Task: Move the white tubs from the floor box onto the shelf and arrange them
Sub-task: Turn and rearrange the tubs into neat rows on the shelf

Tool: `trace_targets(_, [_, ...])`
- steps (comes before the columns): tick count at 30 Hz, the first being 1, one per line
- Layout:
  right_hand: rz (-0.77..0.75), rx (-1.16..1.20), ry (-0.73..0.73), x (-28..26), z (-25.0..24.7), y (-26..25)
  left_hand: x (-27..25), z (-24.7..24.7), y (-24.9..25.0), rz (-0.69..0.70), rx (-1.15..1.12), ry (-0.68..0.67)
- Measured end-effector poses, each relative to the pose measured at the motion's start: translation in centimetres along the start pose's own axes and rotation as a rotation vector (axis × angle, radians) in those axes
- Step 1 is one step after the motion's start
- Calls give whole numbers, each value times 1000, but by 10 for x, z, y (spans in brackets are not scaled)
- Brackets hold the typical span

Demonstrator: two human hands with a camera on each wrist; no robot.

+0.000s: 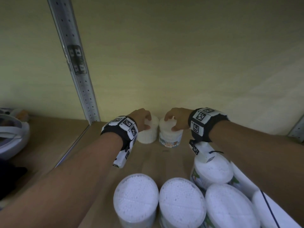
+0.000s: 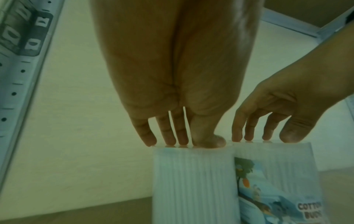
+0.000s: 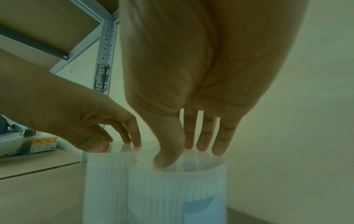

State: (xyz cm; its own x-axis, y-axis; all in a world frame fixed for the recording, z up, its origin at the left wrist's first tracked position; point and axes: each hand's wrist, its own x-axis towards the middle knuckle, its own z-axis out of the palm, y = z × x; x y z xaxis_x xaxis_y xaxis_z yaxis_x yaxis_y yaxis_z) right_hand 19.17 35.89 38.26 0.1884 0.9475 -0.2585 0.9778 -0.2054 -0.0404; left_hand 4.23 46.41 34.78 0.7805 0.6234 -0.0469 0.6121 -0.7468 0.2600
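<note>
Two white ribbed tubs stand side by side, touching, at the back of the wooden shelf [image 1: 153, 162] against the wall. My left hand [image 1: 146, 123] rests its fingertips and thumb on the lid of the plain left tub [image 1: 148, 135]. My right hand [image 1: 172, 123] does the same on the right tub [image 1: 171, 137], which bears a blue "Cotton Buds" label. In the left wrist view the left hand [image 2: 184, 141] has straight fingers [image 2: 170, 139] standing on the left tub [image 2: 193, 184]. In the right wrist view the right hand [image 3: 191, 154] touches the top of the right tub [image 3: 172, 194].
Several more white tubs [image 1: 181, 203] crowd the shelf's front edge under my arms, one further in at the right [image 1: 212, 168]. A perforated metal upright [image 1: 77, 71] rises at the left. Beyond it lies a white object [image 1: 13, 137]. Bare shelf board lies between the two groups.
</note>
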Motion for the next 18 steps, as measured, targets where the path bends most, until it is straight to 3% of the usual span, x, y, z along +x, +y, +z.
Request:
trace_targets(11, [-12, -12, 5, -2, 2, 1, -3, -2, -2, 14, -5, -21])
trace_targets(18, [9, -9, 5, -4, 4, 4, -4, -14, -7, 78, 31, -128])
